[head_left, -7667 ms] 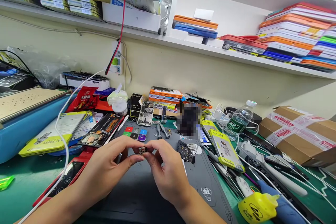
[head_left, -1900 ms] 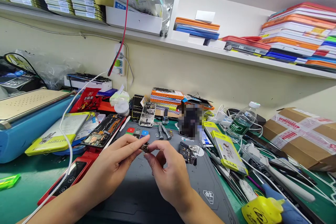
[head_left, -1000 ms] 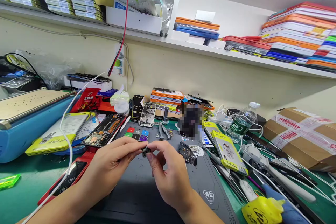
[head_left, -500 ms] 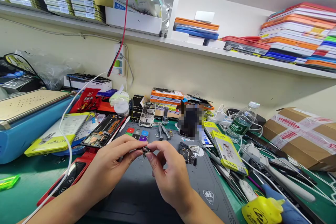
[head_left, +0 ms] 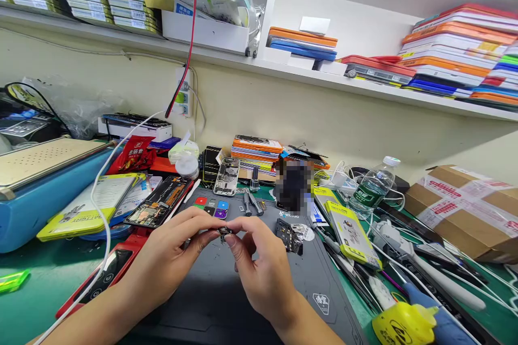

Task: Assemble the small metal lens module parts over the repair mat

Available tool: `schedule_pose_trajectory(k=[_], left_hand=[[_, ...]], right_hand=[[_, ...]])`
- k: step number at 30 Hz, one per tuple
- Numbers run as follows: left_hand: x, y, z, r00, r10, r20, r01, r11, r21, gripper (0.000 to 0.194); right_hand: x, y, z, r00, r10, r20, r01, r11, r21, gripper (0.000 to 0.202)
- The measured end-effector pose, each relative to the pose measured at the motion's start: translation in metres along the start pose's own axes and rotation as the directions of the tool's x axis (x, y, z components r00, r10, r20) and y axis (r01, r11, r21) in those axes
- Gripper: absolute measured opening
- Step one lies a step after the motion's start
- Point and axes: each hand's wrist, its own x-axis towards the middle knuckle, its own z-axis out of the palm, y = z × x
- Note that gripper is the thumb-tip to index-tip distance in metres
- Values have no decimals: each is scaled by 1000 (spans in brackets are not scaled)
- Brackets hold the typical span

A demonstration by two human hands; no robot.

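Note:
Both hands meet over the dark grey work mat [head_left: 210,302] and pinch one small dark part with metallic spots [head_left: 224,233]. My left hand [head_left: 170,253] grips it from the left between thumb and index finger. From the right, my right hand [head_left: 261,267] holds the same part with thumb and fingertips. Most of it is hidden by the fingers, so its exact kind does not show. To the right on the mat lies a dark phone component [head_left: 288,236] by a foil piece. Beyond the hands lie screwdrivers [head_left: 253,204] and a coloured tile set [head_left: 211,207].
Left are an opened phone [head_left: 162,202], a red device with a display [head_left: 107,275] and a blue machine [head_left: 48,188]. Right are yellow battery boxes [head_left: 351,234], a water bottle [head_left: 373,186], a yellow squeeze bottle [head_left: 404,324] and a cardboard box [head_left: 465,207]. A white cable [head_left: 97,188] hangs down left.

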Motion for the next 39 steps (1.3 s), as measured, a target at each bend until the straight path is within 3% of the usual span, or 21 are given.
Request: schedule_pose_trajectory(k=[39], left_hand=[[-1,-1,-1,998,-34,51,35,999,-10,15]], right_hand=[[0,-2,0,1000,2,-12,-2,1000,-6,12]])
